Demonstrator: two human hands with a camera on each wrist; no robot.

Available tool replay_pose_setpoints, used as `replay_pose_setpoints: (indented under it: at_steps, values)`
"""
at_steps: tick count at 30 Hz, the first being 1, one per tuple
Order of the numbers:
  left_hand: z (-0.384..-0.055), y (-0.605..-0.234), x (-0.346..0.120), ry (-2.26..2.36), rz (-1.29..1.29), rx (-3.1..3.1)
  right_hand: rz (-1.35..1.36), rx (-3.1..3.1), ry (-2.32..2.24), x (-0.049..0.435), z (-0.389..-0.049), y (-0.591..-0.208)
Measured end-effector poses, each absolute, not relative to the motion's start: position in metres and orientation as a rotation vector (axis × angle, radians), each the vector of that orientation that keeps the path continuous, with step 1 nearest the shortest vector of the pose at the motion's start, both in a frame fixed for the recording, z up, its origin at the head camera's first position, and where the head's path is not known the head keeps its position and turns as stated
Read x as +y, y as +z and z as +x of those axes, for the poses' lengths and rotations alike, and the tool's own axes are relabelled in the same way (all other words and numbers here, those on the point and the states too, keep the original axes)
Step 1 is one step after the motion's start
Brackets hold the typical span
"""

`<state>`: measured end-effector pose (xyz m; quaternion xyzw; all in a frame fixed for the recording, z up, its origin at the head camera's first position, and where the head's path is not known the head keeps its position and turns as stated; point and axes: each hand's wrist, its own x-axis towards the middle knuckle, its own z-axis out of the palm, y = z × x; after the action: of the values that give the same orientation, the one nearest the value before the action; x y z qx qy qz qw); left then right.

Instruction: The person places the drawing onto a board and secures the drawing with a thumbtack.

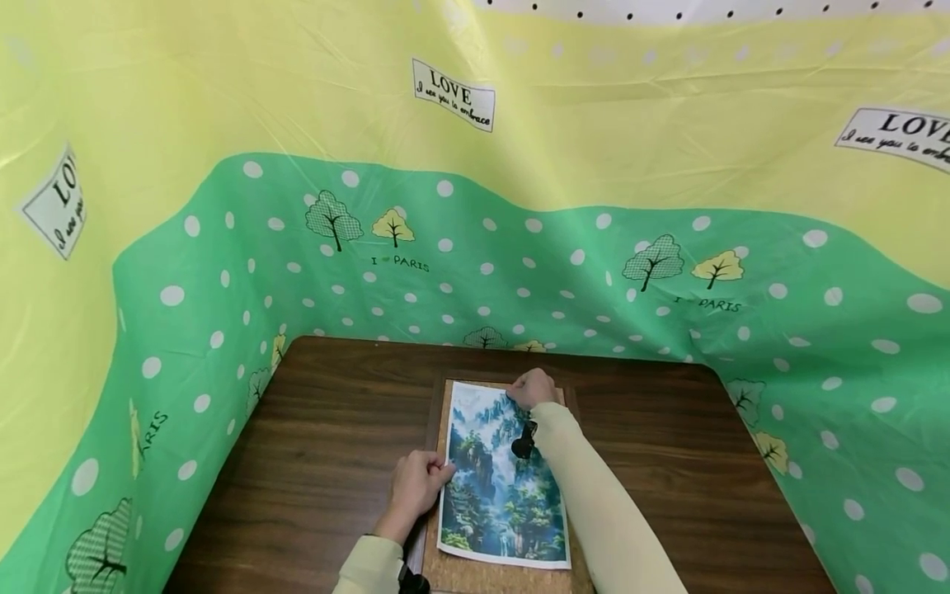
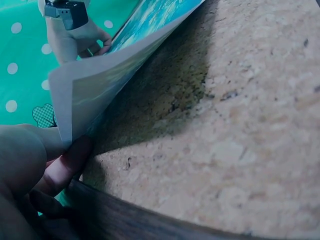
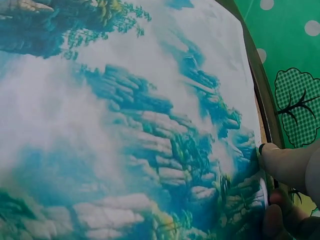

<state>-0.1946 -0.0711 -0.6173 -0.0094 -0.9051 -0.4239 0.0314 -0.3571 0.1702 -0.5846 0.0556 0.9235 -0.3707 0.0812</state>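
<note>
A landscape print (image 1: pixel 497 487) of misty blue-green cliffs and waterfalls lies over a cork board (image 1: pixel 490 576). My left hand (image 1: pixel 417 487) pinches the print's left edge between thumb and fingers. Seen from the left wrist, that side of the sheet (image 2: pixel 160 22) curves up off the cork (image 2: pixel 240 130), casting a shadow beneath. At the far edge, toward the right corner, my right hand (image 1: pixel 533 388) grips the paper. The right wrist view has the thumb of this hand (image 3: pixel 290 167) on the printed face, with the fingers curled at the sheet's rim.
Beneath the board is a dark wood-grain table (image 1: pixel 334 412). A green and yellow curtain (image 1: pixel 519 272) with dots and trees surrounds its far side and both flanks. Black wrist cameras (image 1: pixel 524 441) sit on both wrists, the right one over the print.
</note>
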Motion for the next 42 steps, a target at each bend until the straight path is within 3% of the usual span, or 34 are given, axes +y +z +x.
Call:
replay_pose_setpoints:
  at_steps: [42]
  values:
    - [-0.1953,-0.6172,-0.0726,-1.34,-0.055,-2.777,0.232,2.775,-1.128,0.1662,-0.3568,-0.585]
